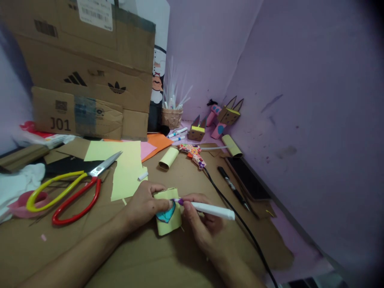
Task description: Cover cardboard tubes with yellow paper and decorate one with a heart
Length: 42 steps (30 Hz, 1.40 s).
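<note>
My left hand [147, 204] is closed on a pale yellow paper-covered tube [169, 229], its thumb pressing on the front. On the tube's face is a blue patch [165, 215] with a dark outline, partly under the thumb. A white marker with a purple tip section [213, 210] is pinched in my right hand [202, 220]. Its tip meets the edge of the blue patch close to my left thumb. A small white marker cap [143, 176] lies on the yellow paper [127, 176] beyond my left hand.
Scissors with red and yellow handles [75, 188] lie at left by a pink tape roll [27, 203]. A patterned glue gun [192, 152] trails a black cord [237, 218] on the right. Near it are a black pen [232, 187] and a phone [249, 178]. A cardboard box [90, 80] stands behind.
</note>
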{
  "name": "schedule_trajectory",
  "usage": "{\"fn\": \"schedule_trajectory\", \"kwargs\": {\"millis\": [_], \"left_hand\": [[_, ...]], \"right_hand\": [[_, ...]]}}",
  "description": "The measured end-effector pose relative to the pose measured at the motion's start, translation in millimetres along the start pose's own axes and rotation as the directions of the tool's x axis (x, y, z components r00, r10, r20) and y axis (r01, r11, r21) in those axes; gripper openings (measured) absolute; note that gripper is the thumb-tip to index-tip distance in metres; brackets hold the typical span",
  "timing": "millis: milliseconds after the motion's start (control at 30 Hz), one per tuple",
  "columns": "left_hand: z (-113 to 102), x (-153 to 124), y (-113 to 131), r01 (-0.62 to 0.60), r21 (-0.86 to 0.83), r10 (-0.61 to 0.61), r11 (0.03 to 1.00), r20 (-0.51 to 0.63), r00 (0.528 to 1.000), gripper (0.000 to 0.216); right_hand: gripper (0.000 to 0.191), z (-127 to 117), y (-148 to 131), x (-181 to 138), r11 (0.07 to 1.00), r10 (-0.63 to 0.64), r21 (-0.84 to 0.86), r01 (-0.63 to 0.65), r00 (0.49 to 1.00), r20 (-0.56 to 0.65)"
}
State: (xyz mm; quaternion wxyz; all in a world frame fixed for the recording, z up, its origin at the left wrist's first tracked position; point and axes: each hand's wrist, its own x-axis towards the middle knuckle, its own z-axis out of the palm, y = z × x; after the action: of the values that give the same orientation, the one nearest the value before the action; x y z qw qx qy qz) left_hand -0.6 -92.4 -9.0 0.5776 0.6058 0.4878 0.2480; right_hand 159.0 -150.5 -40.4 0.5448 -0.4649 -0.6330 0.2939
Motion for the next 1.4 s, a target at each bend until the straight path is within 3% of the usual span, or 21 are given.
{"fn": "schedule_trajectory", "kwargs": {"millis": [633,933,1400], "left_hand": [[-0.2,2.6,-5.9,0.006,-0.01,-0.006,1.0,-0.049,0.999,0.019],[-1.0,3.3,-7.7,-0.014,-0.002,0.013,1.0,-0.06,0.998,0.019],[0.7,2.0,-4.7,0.005,-0.017,-0.007,1.0,-0.076,0.997,0.019]], "right_hand": [[0.009,-3.4,-1.8,1.5,0.987,-0.106,-0.129,0.101,0.994,-0.032],[0.012,-7.1,-9.0,4.3,0.946,-0.224,-0.233,0.227,0.974,0.037],[0.011,-6.5,-8.1,2.1,0.917,-0.255,-0.302,0.262,0.965,0.062]]}}
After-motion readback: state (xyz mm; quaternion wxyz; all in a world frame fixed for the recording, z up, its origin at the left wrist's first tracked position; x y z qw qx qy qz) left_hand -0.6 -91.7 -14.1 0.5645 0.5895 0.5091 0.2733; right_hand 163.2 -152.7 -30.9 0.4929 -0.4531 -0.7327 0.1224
